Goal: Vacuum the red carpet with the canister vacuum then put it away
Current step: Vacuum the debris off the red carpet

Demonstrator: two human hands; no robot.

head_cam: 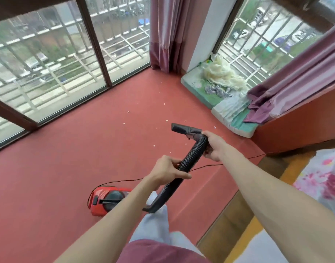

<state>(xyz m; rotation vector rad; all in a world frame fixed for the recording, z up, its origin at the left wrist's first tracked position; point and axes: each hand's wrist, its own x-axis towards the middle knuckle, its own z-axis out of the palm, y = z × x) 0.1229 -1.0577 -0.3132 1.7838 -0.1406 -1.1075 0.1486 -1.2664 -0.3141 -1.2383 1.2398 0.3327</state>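
Both hands hold the black ribbed hose (191,156) above the red carpet (68,168) — the right hand (213,147) grasps it just behind the nozzle (184,129), the left hand (169,170) has its fingers curled round it lower down. The red canister vacuum (106,200) sits on the carpet below the left forearm, pale crumbs (127,111) scattered ahead.

**Canister down, hose raised**

I see the red canister vacuum (108,199) sitting on the red carpet (68,158), which is dotted with small white scraps (128,111). Its black ribbed hose (191,158) arcs upward, with the flat black nozzle (183,128) off the carpet.
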